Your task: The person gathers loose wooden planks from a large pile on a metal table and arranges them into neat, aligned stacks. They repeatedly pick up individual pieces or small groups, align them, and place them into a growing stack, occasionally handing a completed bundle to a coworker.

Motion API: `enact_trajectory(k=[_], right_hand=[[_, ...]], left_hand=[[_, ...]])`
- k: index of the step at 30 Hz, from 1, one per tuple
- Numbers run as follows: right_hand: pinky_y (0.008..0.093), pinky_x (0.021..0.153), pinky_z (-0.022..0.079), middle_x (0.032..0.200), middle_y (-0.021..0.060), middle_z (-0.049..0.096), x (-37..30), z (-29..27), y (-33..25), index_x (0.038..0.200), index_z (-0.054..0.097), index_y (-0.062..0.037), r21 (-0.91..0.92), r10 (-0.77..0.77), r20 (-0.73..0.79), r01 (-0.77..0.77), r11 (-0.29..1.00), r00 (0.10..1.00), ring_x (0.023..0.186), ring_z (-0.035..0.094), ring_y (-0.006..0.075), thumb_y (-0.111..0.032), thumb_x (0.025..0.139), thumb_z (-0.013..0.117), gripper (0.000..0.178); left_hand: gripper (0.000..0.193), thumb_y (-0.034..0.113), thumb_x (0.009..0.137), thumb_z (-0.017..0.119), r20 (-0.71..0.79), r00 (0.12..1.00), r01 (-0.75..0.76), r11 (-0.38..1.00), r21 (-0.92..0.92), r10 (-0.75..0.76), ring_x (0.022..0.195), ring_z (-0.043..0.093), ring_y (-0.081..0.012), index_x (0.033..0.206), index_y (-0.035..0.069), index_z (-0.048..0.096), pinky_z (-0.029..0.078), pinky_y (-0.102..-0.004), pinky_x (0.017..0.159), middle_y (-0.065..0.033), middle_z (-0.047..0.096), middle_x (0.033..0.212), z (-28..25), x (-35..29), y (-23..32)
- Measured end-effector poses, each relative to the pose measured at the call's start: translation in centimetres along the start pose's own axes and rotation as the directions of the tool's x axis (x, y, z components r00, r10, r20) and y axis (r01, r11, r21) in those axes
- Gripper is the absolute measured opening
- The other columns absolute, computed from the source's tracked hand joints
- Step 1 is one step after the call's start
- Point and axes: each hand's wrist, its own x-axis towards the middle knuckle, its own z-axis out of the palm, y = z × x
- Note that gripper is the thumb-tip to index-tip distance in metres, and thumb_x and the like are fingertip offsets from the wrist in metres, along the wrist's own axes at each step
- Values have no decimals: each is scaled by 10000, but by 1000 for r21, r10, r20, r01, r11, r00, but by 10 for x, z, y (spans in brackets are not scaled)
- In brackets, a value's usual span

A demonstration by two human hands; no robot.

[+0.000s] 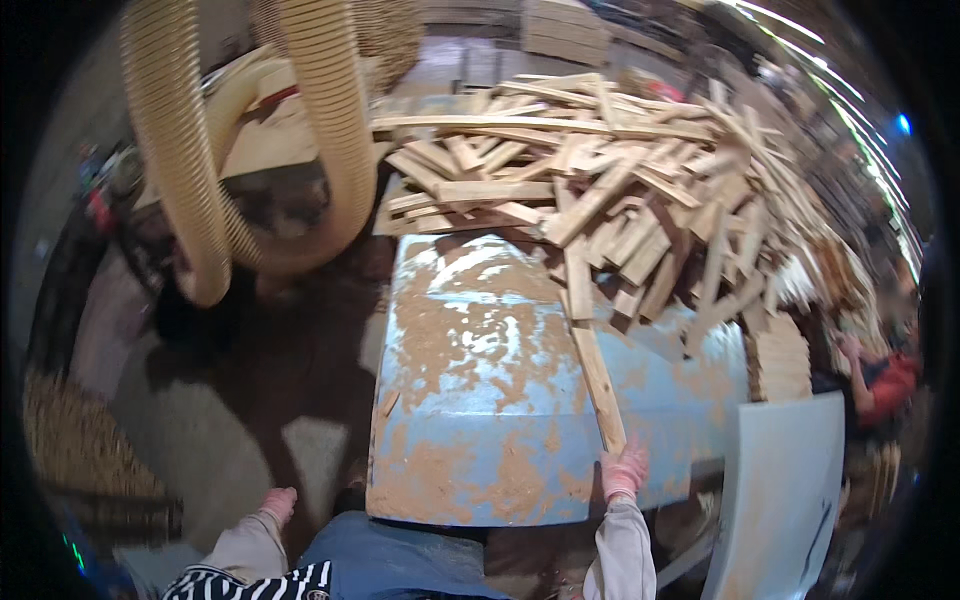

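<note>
Gripping the stick, right of centre, by its near end: right hand! Left hand, lower left, shows nothing held, closure unclear. Looks like picking from the upper-right pile; next calls for lifting clear of the table.

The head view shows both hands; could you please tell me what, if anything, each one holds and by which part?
The right hand holds a wooden strip by its near end. The left hand shows nothing held in it.
</note>
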Motion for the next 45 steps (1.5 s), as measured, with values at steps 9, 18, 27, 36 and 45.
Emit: enact_trajectory(k=[9, 18, 27, 36, 45], right_hand=[[507, 1049, 486, 1265, 254, 642, 41, 41, 17, 1530, 480, -81, 71, -251, 52, 247, 966, 967, 1205, 600, 440, -502, 810, 783, 887], [506, 964, 547, 1226, 234, 663, -21, 36, 5, 1536, 439, -38, -13, -127, 28, 128, 992, 991, 1100, 665, 399, -424, 806, 787, 896], [392, 835, 580, 1093, 74, 680, -98, 38, 100, 1317, 621, -18, 785, -235, 557, -597, -166, 797, 934, 685, 256, -242, 1001, 640, 388], [518, 876, 577, 1253, 221, 666, -144, 50, 140, 1315, 612, -90, 198, 292, -17, -283, 938, 956, 1047, 699, 470, -205, 930, 680, 407], [548, 874, 579, 1158, 223, 628, -299, 89, -35, 1212, 556, -68, 219, -106, 308, 38, 975, 946, 985, 712, 450, -233, 881, 642, 380]], left_hand=[[269, 220, 982, 538, 549, 524, -843, 307, 441, 651, 1108, 695, -414, 1086, 49, 718, 555, -505, 949, -220, 730, 1127, 138, -137, -81], [293, 235, 981, 576, 403, 546, -838, 476, 267, 735, 1138, 686, -396, 1175, 82, 734, 548, -458, 979, -192, 735, 1185, 210, -180, -92], [192, 204, 955, 561, 565, 467, -877, 276, 393, 680, 1054, 707, -407, 981, 81, 707, 560, -507, 911, -205, 732, 1047, 204, -156, -124], [224, 189, 967, 564, 487, 605, -793, 525, 307, 630, 1085, 702, -405, 1069, 77, 730, 556, -490, 942, -219, 731, 1122, 204, -158, -103], [182, 178, 934, 608, 445, 744, -658, 662, 358, 499, 1048, 722, -386, 1032, 83, 729, 575, -486, 919, -192, 747, 1055, 212, -171, -194]])
